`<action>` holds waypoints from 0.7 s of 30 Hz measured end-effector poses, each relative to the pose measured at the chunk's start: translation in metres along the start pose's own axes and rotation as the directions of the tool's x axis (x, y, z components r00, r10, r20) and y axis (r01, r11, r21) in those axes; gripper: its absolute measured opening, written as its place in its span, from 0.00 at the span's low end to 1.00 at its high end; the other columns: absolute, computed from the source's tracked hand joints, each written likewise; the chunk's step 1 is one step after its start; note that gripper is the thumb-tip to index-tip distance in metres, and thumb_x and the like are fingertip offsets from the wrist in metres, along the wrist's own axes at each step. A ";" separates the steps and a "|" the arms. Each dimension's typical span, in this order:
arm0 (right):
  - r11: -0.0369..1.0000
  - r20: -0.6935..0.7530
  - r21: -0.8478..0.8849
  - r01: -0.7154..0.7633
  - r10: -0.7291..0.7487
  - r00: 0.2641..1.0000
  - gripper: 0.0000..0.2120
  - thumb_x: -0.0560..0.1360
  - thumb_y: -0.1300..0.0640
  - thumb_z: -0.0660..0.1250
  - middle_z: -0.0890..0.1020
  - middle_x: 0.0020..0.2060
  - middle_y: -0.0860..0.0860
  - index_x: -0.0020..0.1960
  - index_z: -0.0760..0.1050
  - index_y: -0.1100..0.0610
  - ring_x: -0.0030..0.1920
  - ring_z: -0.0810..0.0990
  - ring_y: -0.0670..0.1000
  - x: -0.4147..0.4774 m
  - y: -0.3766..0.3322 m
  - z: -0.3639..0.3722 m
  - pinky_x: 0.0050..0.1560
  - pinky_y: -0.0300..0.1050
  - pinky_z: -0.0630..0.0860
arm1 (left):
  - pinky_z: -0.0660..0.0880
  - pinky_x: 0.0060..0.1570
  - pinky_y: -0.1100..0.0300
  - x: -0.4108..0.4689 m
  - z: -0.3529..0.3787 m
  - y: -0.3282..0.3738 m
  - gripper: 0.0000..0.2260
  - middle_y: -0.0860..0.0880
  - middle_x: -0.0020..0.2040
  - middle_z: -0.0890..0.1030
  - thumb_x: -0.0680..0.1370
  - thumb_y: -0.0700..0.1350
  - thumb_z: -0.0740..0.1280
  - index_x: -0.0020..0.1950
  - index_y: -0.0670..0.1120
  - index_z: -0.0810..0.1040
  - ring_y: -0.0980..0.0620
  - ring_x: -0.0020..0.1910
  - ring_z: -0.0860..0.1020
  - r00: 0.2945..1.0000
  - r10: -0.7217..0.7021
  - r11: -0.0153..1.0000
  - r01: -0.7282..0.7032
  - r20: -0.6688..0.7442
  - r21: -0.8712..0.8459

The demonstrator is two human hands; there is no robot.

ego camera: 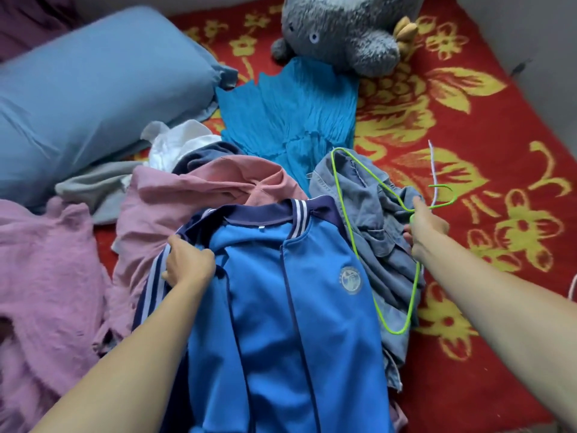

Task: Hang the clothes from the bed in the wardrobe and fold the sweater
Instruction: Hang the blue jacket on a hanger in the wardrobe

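Left hand (189,260), lower centre-left: fingers curled into the striped shoulder of the blue jacket (281,323), gripping the fabric. Right hand (427,229), centre right: closed round the neck of a green wire hanger (396,332), whose frame is held over the denim garment (381,220) just beside the jacket. A round grey emblem (350,280) is borne on the jacket's chest; its lettering cannot be read.

The jacket is laid front-up over a pink garment (193,195). A fuzzy lilac sweater (40,276) is seen at the left edge, a pleated teal garment (290,114) at upper centre, and a blue pillow (93,89) at upper left. Bare red-and-yellow blanket (487,126) is exposed on the right side of the frame, up to a grey plush toy (343,29) at the top edge.
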State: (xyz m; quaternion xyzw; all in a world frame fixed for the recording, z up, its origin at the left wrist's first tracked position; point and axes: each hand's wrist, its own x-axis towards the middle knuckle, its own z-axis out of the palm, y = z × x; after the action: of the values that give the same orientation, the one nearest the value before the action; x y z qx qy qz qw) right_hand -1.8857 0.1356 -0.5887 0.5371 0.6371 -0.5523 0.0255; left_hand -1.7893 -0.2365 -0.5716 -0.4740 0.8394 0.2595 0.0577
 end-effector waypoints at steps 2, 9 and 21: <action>0.996 -0.087 -0.010 0.090 -0.091 0.992 0.16 0.67 0.41 0.67 0.80 0.31 0.49 0.37 0.79 0.55 0.31 0.75 0.51 -0.016 -0.014 0.006 0.35 0.42 0.71 | 0.73 0.56 0.46 0.007 -0.010 -0.006 0.13 0.37 0.53 0.81 0.74 0.43 0.69 0.56 0.40 0.77 0.36 0.55 0.77 0.999 0.049 0.993 -0.050 -0.012 -0.111; 0.682 0.270 -0.045 0.730 -0.695 0.666 0.21 0.73 0.39 0.65 0.70 0.19 0.44 0.30 0.79 0.52 0.23 0.66 0.43 -0.098 -0.073 0.006 0.31 0.43 0.66 | 0.66 0.41 0.57 0.024 -0.078 -0.009 0.10 0.36 0.42 0.83 0.77 0.46 0.68 0.44 0.39 0.84 0.38 0.43 0.79 0.942 0.308 0.934 -0.325 -0.131 -0.146; 0.060 0.706 -0.473 0.879 -0.571 0.420 0.32 0.69 0.28 0.58 0.77 0.25 0.52 0.34 0.80 0.57 0.33 0.78 0.55 -0.189 -0.049 0.070 0.33 0.50 0.72 | 0.75 0.48 0.53 0.016 -0.115 -0.019 0.09 0.44 0.45 0.85 0.78 0.46 0.68 0.48 0.43 0.85 0.44 0.47 0.81 0.897 0.420 0.854 -0.442 -0.136 -0.274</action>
State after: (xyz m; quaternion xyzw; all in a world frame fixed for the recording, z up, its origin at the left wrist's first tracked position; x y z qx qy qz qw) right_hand -1.8800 -0.0307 -0.4649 -0.0504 0.9736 -0.2043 0.0882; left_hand -1.7656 -0.3133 -0.4857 -0.2861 0.8768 0.3723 -0.1038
